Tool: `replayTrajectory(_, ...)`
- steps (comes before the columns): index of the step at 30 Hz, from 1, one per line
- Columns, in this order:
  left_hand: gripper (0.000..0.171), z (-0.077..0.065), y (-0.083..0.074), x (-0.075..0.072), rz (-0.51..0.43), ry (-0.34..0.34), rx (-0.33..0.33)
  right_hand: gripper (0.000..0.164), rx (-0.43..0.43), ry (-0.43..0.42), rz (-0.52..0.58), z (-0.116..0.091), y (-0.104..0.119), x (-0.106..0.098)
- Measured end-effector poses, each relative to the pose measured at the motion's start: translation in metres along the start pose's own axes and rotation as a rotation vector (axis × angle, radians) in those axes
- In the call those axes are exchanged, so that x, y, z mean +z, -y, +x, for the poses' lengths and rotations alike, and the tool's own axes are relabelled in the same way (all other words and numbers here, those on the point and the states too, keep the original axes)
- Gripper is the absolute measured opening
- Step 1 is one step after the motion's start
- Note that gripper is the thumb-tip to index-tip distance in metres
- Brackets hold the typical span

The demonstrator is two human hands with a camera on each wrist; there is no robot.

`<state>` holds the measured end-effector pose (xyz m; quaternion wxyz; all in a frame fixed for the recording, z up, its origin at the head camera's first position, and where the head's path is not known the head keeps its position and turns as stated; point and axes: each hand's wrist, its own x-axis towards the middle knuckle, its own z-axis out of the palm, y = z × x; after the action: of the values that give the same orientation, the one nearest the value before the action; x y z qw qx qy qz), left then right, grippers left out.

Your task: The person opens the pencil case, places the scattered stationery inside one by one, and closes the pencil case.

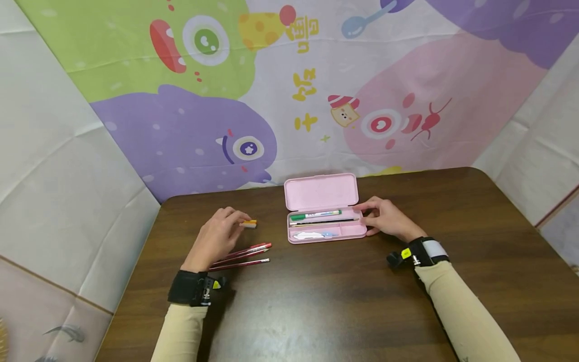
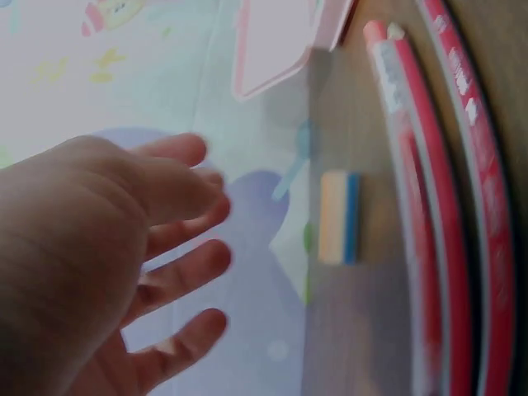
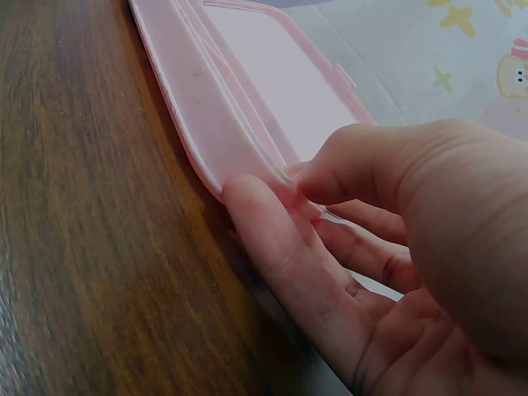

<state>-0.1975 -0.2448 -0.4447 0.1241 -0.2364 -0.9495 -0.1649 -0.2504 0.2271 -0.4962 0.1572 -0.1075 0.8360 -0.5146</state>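
My right hand (image 1: 384,218) holds the right end of an open pink pencil case (image 1: 354,231). In the right wrist view, the thumb rests on the case's rim (image 3: 247,124) while a finger lies against its outer side. A green marker (image 1: 316,215), a dark pencil (image 1: 323,221) and a slim white and light-blue item (image 1: 312,235) lie inside. Over the table's left part, my left hand (image 1: 217,236) hovers beside a small yellow-orange and white eraser (image 1: 249,224). The left wrist view shows its fingers loosely spread, apart from the eraser (image 2: 338,217), which has a blue edge there.
Several red pencils (image 1: 246,263) lie partly beneath the left hand, in front of the eraser. The case's raised lid (image 1: 321,192) stands near the cartoon-printed cloth (image 1: 307,146) behind the brown table (image 1: 325,301).
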Motion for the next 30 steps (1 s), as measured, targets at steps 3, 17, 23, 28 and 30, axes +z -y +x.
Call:
replayTrajectory(3, 0.024, -0.004, 0.006, -0.008, -0.036, 0.063, -0.041, 0.045, -0.002, 0.000, -0.003, 0.000, 0.000, 0.000)
replayTrajectory(17, 0.033, -0.019, 0.018, -0.029, -0.152, 0.272, -0.172, 0.045, 0.004, -0.003, -0.004, 0.000, -0.001, 0.000)
replayTrajectory(23, 0.036, -0.017, 0.017, -0.018, -0.171, 0.358, -0.169, 0.045, 0.005, -0.002, 0.006, -0.001, 0.000, 0.000)
replayTrajectory(28, 0.035, -0.017, 0.042, 0.005, -0.202, 0.364, -0.090, 0.045, 0.001, -0.002, 0.005, 0.000, 0.000, 0.000)
replayTrajectory(30, 0.036, -0.018, 0.058, 0.020, -0.209, 0.341, -0.044, 0.045, 0.001, -0.001, 0.006, 0.000, 0.000, 0.000)
